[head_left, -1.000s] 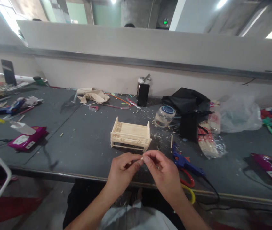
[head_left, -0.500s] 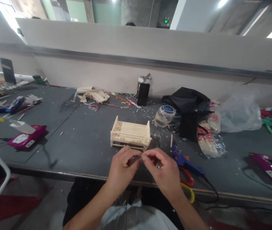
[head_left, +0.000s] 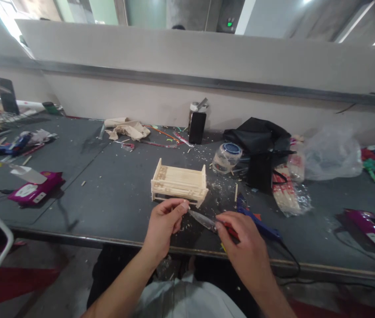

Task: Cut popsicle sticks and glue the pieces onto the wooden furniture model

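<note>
My right hand (head_left: 245,240) is closed around a pair of scissors (head_left: 203,220) with red and yellow handles, held near the table's front edge. Their blades point left, and the tip reaches my left fingertips. Thumb and index finger of my left hand (head_left: 165,223) are pinched together; what is between them is too small to make out. Just behind that hand stands a small wooden model bed (head_left: 179,182), with raised posts at its ends and a slatted top. Neither hand is plainly touching it.
A blue glue gun (head_left: 259,224) lies right of my right hand. Further back are a lidded plastic jar (head_left: 227,158), a black bag (head_left: 256,134), packaged sticks (head_left: 286,192) and an upright phone (head_left: 197,128). Purple power strips (head_left: 37,189) sit at both sides. Wood scraps litter the dark table.
My hands have moved apart from their shared pinch. My right hand has picked up the scissors from the table edge and brought the blades to my left fingertips.
</note>
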`<state>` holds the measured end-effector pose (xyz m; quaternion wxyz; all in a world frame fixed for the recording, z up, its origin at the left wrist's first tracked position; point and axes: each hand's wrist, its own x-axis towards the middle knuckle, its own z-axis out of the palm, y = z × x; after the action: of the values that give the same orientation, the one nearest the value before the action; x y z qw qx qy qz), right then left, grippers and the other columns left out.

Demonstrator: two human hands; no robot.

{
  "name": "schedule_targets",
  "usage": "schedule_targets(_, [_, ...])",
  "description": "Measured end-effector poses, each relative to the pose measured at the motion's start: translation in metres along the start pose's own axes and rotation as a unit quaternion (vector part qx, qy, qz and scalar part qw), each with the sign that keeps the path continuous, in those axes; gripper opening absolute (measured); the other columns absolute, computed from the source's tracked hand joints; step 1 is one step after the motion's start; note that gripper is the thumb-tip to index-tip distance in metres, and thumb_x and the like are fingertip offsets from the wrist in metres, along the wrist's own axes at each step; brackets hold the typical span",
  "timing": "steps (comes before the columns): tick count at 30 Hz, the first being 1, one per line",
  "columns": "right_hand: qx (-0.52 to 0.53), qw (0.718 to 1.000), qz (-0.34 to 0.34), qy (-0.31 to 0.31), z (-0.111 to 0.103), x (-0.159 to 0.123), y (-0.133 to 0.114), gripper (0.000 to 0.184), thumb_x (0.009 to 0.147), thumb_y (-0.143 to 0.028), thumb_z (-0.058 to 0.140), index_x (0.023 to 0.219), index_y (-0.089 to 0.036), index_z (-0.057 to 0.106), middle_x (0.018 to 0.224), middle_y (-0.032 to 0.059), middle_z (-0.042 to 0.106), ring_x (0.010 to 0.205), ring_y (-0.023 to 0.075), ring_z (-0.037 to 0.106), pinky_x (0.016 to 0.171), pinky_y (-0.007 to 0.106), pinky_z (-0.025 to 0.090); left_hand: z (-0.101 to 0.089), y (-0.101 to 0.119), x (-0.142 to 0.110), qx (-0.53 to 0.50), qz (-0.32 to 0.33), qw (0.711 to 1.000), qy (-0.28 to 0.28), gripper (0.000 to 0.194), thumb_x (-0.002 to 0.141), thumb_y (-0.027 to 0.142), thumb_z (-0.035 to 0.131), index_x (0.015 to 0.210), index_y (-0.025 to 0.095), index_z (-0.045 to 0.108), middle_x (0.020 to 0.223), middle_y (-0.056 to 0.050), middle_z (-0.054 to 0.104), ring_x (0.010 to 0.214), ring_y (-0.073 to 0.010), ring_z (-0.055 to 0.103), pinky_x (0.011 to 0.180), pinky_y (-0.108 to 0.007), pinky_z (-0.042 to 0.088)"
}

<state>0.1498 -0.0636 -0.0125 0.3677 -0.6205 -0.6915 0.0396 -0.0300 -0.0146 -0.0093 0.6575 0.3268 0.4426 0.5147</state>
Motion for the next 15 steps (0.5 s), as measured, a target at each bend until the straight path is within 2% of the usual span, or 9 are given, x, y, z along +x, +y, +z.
schedule_targets(2, [0.066,0.997,0.039,-0.029,0.0,0.001,-0.007,0.014,0.09,-0.028,0.052,0.091,-0.021,0.064,0.092,0.0046,0.065,0.081,0.0173,0.06,0.071,0.03,0.05,0.005,-0.003,0.004,0.076,0.118,0.989,0.045,0.017,0.071,0.029,0.074,0.081,0.016,0.072,0.066,0.001,0.062,0.052,-0.0063,0.048,0.047,-0.019,0.036])
schedule_targets(5, [0.113,0.99,0.054,-0.059,0.002,0.007,-0.017,0.013,0.09,-0.028,0.053,0.089,-0.022,0.065,0.088,0.0025,0.065,0.077,0.0153,0.06,0.065,0.025,0.048,0.012,-0.005,0.011,0.197,0.265,0.942,0.068,0.011,0.075,0.025,0.07,0.083,0.019,0.075,0.079,-0.002,0.071,0.073,-0.0126,0.06,0.067,-0.023,0.047])
schedule_targets(7, [0.113,0.991,0.048,-0.061,0.005,0.012,-0.02,0.013,0.09,-0.027,0.053,0.088,-0.022,0.065,0.087,0.0026,0.065,0.077,0.0158,0.06,0.066,0.026,0.048,0.016,-0.006,0.015,0.234,0.292,0.924,0.076,0.012,0.077,0.025,0.068,0.085,0.019,0.075,0.081,-0.002,0.073,0.073,-0.0139,0.063,0.068,-0.024,0.049])
schedule_targets(15, [0.121,0.988,0.066,-0.072,0.008,0.006,-0.013,0.015,0.09,-0.027,0.051,0.085,-0.022,0.064,0.083,0.0026,0.065,0.074,0.0164,0.059,0.064,0.026,0.047,0.023,-0.008,0.021,0.293,0.314,0.899,0.084,0.012,0.08,0.026,0.066,0.084,0.019,0.074,0.079,-0.002,0.074,0.07,-0.0149,0.065,0.065,-0.024,0.051])
